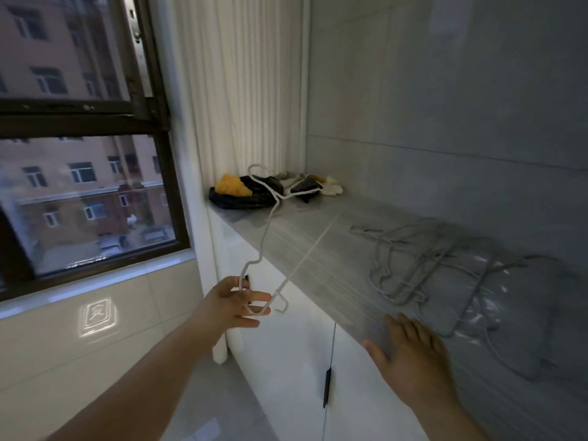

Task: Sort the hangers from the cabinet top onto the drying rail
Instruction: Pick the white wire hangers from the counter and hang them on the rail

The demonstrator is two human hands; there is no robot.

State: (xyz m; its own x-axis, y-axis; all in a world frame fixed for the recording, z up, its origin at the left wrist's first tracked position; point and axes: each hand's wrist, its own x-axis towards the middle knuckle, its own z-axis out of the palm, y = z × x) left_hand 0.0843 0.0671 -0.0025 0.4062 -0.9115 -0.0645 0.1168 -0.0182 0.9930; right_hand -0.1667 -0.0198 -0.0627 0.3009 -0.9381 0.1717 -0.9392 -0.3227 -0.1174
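Wire made up the white hanger (pixel 265 237) that my left hand (pixel 234 305) held, fingers curled shut on one bottom corner, the rest slanting out over the tabletop (pixel 318 237) with its hook toward the clutter at the far end. It looked light and springy, likely to swing from so low a hold; I judged the neck under the hook the steadier place. My right hand (pixel 410 358) hovered spread and empty at the tabletop's near edge, just short of the grey hangers (pixel 426 268) lying tangled together. Those looked thin and smooth, apt to snag one another. No drying rail showed.
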